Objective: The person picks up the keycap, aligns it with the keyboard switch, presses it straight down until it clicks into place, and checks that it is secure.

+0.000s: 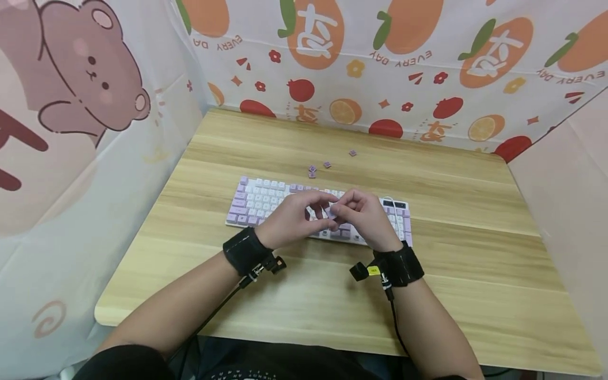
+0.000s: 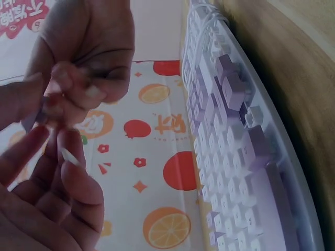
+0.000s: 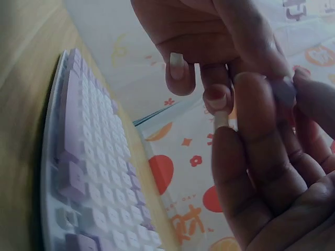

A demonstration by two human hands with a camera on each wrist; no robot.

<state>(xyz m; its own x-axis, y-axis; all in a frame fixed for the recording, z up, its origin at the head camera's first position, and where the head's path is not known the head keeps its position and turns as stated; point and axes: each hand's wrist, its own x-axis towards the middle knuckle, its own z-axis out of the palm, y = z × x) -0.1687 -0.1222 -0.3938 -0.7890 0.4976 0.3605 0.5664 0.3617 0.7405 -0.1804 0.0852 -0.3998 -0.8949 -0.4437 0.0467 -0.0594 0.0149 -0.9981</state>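
Both hands hover over the middle of a white and purple keyboard (image 1: 258, 203) lying on the wooden table (image 1: 332, 295). Their fingertips meet around a small purple keycap (image 1: 331, 213). My left hand (image 1: 319, 207) comes in from the left with curled fingers on the keycap. My right hand (image 1: 343, 210) pinches it between thumb and forefinger, and the right wrist view shows the keycap (image 3: 285, 90) between those fingertips. In the left wrist view the keycap (image 2: 30, 119) is mostly hidden by fingers, with the keyboard (image 2: 235, 157) to the right.
Three loose purple keycaps lie on the table behind the keyboard: one pair (image 1: 312, 171), one (image 1: 326, 164) and one (image 1: 352, 153). Printed cloth walls (image 1: 404, 63) enclose the table at the back and both sides. Black wrist straps with cables trail toward the near edge.
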